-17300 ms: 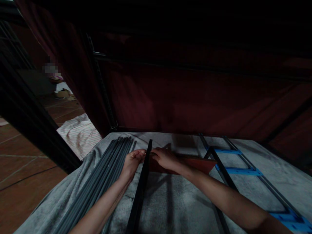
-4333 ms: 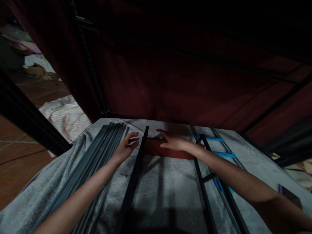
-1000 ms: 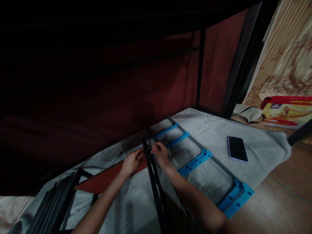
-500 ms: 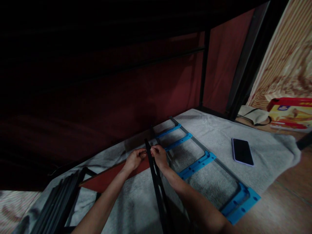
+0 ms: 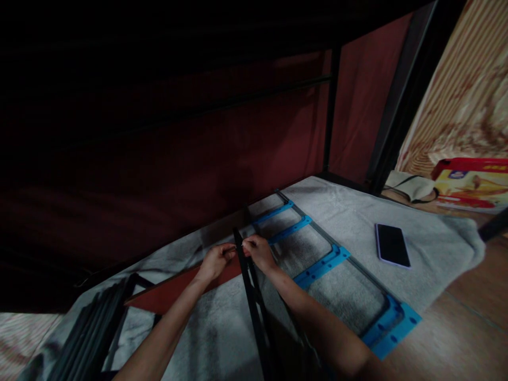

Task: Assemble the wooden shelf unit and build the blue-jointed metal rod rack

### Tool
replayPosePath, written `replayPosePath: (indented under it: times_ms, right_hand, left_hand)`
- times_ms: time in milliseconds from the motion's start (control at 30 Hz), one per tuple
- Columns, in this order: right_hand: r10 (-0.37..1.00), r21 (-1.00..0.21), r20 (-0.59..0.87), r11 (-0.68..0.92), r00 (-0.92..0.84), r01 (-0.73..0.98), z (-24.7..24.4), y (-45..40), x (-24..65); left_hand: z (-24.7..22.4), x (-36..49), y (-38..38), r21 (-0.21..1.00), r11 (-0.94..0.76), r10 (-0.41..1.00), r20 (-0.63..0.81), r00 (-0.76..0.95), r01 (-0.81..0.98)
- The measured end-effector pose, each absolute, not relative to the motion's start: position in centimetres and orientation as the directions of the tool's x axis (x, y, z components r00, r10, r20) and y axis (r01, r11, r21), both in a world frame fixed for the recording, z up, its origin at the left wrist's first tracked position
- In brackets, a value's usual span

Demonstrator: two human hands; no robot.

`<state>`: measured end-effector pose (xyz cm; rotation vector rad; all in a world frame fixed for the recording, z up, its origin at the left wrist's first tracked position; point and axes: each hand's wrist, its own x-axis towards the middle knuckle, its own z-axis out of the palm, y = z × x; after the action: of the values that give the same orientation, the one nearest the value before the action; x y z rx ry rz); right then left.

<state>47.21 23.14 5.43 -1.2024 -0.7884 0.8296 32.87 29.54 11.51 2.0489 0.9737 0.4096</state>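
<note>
A long black metal bar (image 5: 254, 312) with slots runs from near the bottom of the view up between my hands. On its left side, my left hand (image 5: 217, 259) has its fingers pinched together close to the bar's upper end. My right hand (image 5: 257, 251) pinches from the right side at the same spot, with a tiny light point at its fingertips. Whatever the fingers hold is too small to make out. A reddish-brown board (image 5: 166, 292) lies beneath and left of the bar. To the right lies a dark frame with blue brackets (image 5: 323, 265).
Grey cloth (image 5: 337, 203) covers the surface. A phone (image 5: 392, 245) lies on it at the right. Several dark bars (image 5: 87, 330) are stacked at the lower left. Dark red fabric (image 5: 238, 159) hangs behind. A red and yellow box (image 5: 472, 185) is on the floor at far right.
The whole view has shifted slightly. Both hands stay at the bar's upper end, their fingers nearly in the same pinched pose.
</note>
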Motion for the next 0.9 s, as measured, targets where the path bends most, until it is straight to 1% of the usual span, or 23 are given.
replayPosePath:
  times_ms: [133, 267, 333, 400, 533, 667, 800, 900]
  right_hand:
    - [0.867, -0.986, 0.097, 0.152, 0.489, -0.074, 5.7, 23.0, 47.1]
    - [0.870, -0.996, 0.084, 0.087, 0.485, 0.017, 5.8, 23.0, 47.1]
    - [0.872, -0.996, 0.071, 0.037, 0.485, 0.080, 5.9, 23.1, 47.1]
    - [0.866, -0.982, 0.080, -0.018, 0.494, 0.190, 5.9, 23.2, 47.0]
    - [0.855, -0.896, 0.131, -0.115, 0.502, 0.429, 6.1, 23.2, 46.5]
    - [0.859, -0.794, 0.161, -0.180, 0.486, 0.581, 6.3, 23.2, 45.9]
    - [0.855, -0.716, 0.139, -0.262, 0.499, 0.647, 6.5, 23.3, 45.7]
    - [0.855, -0.695, 0.100, -0.306, 0.509, 0.651, 6.7, 23.4, 45.7]
  left_hand:
    - [11.3, 32.6, 29.6, 0.750, -0.415, 0.751, -0.037, 0.660, 0.514]
    - [11.0, 32.5, 29.6, 0.746, -0.433, 0.757, -0.004, 0.653, 0.507]
    - [10.9, 32.4, 29.6, 0.748, -0.427, 0.781, 0.021, 0.625, 0.508]
    - [10.8, 32.4, 29.5, 0.749, -0.424, 0.795, 0.039, 0.605, 0.509]
    - [10.7, 32.3, 29.5, 0.727, -0.452, 0.779, 0.039, 0.626, 0.517]
    - [10.6, 32.2, 29.7, 0.635, -0.535, 0.750, 0.052, 0.660, 0.558]
    - [10.9, 32.3, 29.9, 0.518, -0.617, 0.704, 0.029, 0.709, 0.592]
    - [11.3, 32.5, 29.8, 0.475, -0.624, 0.704, -0.002, 0.710, 0.620]
